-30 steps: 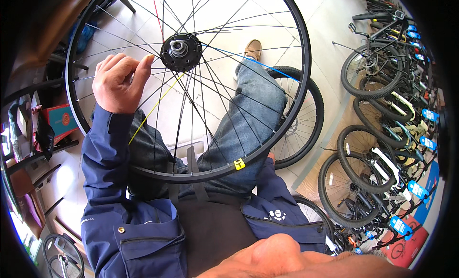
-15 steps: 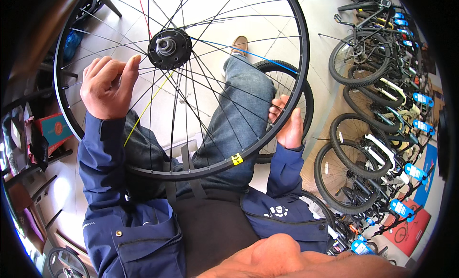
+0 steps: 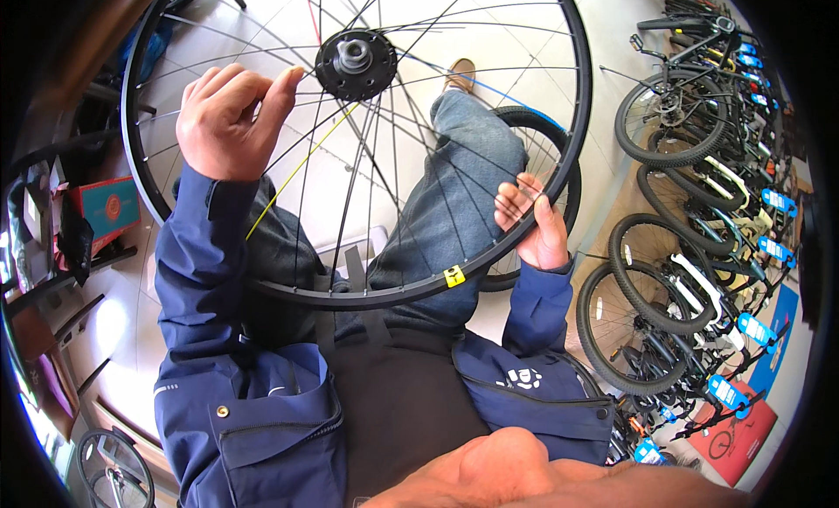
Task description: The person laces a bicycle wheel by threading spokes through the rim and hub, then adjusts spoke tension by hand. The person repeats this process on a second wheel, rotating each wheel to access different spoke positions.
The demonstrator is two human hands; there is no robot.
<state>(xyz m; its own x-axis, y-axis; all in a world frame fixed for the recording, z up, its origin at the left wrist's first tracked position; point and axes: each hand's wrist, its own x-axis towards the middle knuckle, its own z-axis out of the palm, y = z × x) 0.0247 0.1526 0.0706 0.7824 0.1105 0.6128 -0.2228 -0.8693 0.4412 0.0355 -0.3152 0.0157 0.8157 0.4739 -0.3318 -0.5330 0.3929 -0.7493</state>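
A spoked bicycle wheel (image 3: 389, 295) with a black rim is above my lap, its dark hub (image 3: 357, 64) at the upper middle. Most spokes are black, but a yellow-green spoke (image 3: 306, 163), a blue one and a red one stand out. My left hand (image 3: 232, 114) is closed just left of the hub among the spokes, thumb against the curled forefinger; whatever is pinched there is too small to make out. My right hand (image 3: 537, 221) grips the rim at the lower right, thumb and fingers around it. A yellow label (image 3: 454, 275) is on the rim.
Several bicycles (image 3: 647, 324) with blue tags stand in a row along the right. Behind the wheel, near my knee, is another tyred wheel (image 3: 572, 189). A red and teal box (image 3: 105, 212) sits at the left, near dark chair-like furniture. Pale tiles cover the floor.
The wheel and both hands appear farther right and slightly higher in the picture. The wheel seems turned a little clockwise. Both hands keep much the same pose.
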